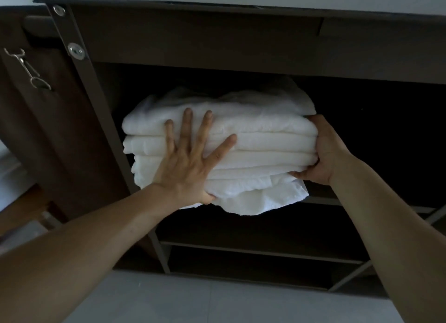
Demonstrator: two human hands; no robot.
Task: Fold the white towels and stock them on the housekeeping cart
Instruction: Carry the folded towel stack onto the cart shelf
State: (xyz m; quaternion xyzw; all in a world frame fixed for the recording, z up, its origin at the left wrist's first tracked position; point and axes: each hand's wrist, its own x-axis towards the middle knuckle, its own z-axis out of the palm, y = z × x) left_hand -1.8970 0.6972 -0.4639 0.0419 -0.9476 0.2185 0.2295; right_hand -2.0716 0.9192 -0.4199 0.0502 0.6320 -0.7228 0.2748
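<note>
A stack of several folded white towels (265, 139) lies on the upper shelf of the dark brown housekeeping cart (217, 47), its lowest layer hanging a little over the shelf's front edge. My left hand (190, 161) presses flat against the stack's front, fingers spread and straight. At the stack's right end, my right hand (323, 153) grips the towels, with the thumb under the lower folds and the fingers over the top, partly hidden behind the cloth.
The shelf space right of the stack (376, 134) is dark. A lower shelf (260, 250) with metal rails sits beneath. The cart's side panel (48, 120) at left carries a metal hook (29, 69). Pale floor tiles (217, 301) lie below.
</note>
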